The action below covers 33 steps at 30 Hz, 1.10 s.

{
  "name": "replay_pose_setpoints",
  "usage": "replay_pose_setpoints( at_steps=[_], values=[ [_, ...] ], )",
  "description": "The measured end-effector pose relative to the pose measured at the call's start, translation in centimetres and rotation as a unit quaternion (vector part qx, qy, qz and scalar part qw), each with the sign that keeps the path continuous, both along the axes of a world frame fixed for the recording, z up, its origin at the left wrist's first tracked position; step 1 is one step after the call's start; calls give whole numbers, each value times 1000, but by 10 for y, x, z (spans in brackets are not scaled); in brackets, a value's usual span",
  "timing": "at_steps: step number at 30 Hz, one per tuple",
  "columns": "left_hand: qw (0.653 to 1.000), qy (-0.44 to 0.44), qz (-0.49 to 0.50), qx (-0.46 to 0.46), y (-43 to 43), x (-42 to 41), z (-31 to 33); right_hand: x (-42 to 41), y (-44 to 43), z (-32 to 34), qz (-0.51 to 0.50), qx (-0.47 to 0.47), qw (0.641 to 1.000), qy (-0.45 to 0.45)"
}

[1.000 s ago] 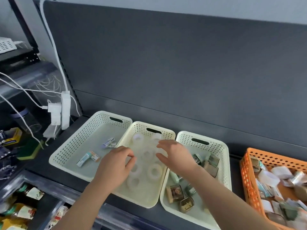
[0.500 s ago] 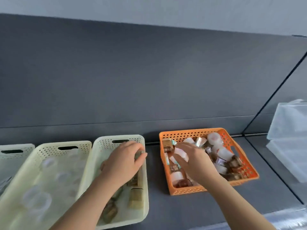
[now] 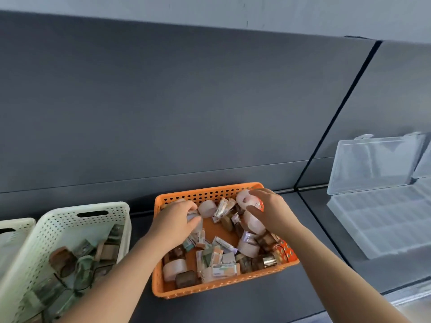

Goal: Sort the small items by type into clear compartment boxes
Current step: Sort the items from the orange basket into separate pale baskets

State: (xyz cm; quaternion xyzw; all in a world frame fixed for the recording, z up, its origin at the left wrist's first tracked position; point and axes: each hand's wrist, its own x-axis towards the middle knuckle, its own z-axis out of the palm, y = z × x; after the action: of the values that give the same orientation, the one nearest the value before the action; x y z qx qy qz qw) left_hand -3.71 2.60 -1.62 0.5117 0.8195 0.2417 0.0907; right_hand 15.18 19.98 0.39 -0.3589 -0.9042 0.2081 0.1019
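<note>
1. A dark grey shelf (image 3: 233,308) lies flat in front of me, matte and smooth.
2. Behind it a grey back panel (image 3: 163,101) stands upright and fills most of my view.
3. A thin groove (image 3: 140,178) runs across that panel low down, nearly level.
4. Above the panel's top edge is a strip of pale wall (image 3: 210,10).
5. A black seam (image 3: 337,115) slants down on my right, between that panel and a second grey panel (image 3: 396,89).
6. A pale strip (image 3: 412,292) follows the shelf's front edge at lower right.
</note>
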Motion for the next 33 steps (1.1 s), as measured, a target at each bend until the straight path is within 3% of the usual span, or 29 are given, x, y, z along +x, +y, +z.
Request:
replay_pose_setpoints(
  at_steps=[6, 11, 16, 19, 26, 29, 33],
  values=[
    [996, 55, 6, -63, 6, 1, -11, -21, 19, -14, 38, 21, 994, -97],
    [994, 72, 14, -79, 9, 5, -14, -8, 29, -17, 79, -43, 996, -3],
    [998, -54, 21, -30, 22, 11, -5, 6, 28, -14, 53, -73, 992, 91],
    [997, -77, 14, -28, 36, 15, -9, 13, 25, -16, 51, -62, 993, 85],
    [994, -43, -22, -99, 46, 18, -26, 22, 24, -18, 51, -67, 993, 83],
    [992, -94, 8, -82, 46, 17, -30, 23, 23, -18, 51, -65, 993, 82],
    [998, -49, 17, -48, 46, 14, -35, 22, 23, -18, 42, -62, 993, 86]
  ],
)
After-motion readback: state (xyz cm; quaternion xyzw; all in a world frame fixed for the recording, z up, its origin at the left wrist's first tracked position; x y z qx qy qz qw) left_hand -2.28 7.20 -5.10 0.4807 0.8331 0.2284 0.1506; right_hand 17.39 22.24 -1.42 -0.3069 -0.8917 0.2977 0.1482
